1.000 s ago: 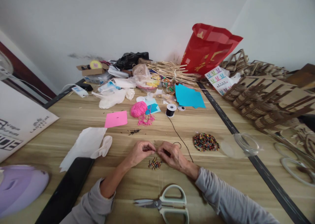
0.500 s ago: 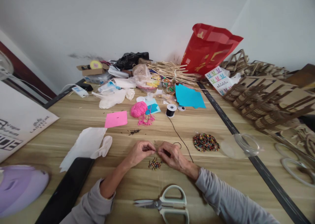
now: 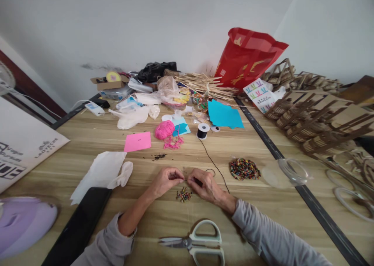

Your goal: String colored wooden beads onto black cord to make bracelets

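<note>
My left hand and my right hand meet fingertip to fingertip just above the table, both in a pinch. A thin black cord runs from a white-ended spool and curls behind my right hand, whose fingers appear to hold its end. Whatever sits between the left fingertips is too small to make out. Close below the fingers lies a small pile of multicoloured beads. Scissors with pale handles rest nearer to me, blades pointing left. Strung beads are heaped to the right of my right hand.
Black bits, a pink paper and pink yarn lie beyond my hands. At left are white paper and a black slab-like object. Small woven baskets stand at right, a red bag at the back.
</note>
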